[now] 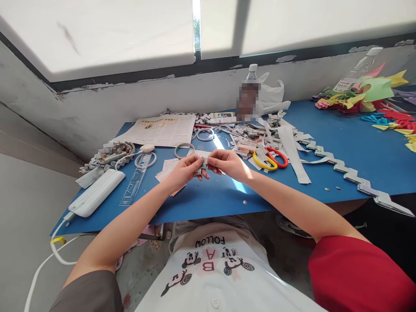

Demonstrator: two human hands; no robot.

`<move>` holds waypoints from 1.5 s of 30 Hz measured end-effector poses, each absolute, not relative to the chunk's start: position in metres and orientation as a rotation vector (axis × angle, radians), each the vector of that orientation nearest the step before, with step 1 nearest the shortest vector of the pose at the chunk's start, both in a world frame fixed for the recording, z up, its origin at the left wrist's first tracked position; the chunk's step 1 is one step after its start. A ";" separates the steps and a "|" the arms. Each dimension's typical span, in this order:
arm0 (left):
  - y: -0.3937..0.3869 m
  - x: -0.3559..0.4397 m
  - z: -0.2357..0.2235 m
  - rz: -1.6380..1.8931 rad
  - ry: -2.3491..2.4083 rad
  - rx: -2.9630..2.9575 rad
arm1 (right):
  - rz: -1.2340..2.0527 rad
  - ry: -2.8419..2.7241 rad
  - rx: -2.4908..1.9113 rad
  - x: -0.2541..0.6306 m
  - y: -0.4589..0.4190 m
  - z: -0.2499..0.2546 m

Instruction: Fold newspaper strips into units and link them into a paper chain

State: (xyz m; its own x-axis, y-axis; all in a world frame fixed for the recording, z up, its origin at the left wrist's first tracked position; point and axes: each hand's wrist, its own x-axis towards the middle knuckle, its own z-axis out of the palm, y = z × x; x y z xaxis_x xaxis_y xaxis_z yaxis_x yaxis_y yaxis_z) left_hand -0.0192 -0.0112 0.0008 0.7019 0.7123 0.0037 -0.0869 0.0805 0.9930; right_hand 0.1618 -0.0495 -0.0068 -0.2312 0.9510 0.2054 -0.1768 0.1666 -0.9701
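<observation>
Above the near edge of the blue table, my left hand (191, 168) and my right hand (226, 164) meet, both pinching one small folded piece of newspaper (203, 164). Thumbs press on its top; the fingers beneath partly hide it. Some loose paper slips (168, 170) lie on the table beside and below my left hand. Just beyond my hands rests a roll of tape (184, 150). To the right of my right hand lie scissors with yellow and red handles (277, 158), their blades covered by paper scraps.
A newspaper sheet (162, 130), clear stencil ruler (134, 182) and white power strip (96, 193) lie left. Paper scraps (250, 136) heap up beyond my hands. A folded-paper chain (352, 175) runs off the right edge. Bottles (252, 73) and coloured paper (377, 89) stand at the back.
</observation>
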 end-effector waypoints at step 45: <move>-0.008 -0.024 -0.007 1.038 0.459 2.314 | 1.616 -1.269 -0.755 0.167 -0.047 -0.008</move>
State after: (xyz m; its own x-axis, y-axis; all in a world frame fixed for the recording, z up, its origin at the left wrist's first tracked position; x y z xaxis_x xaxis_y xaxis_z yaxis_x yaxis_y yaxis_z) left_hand -0.0240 -0.0079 -0.0070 0.6424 0.5105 0.5716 0.0801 -0.7865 0.6123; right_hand 0.1670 -0.0473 -0.0076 -0.3916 0.9175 0.0700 -0.2858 -0.0490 -0.9570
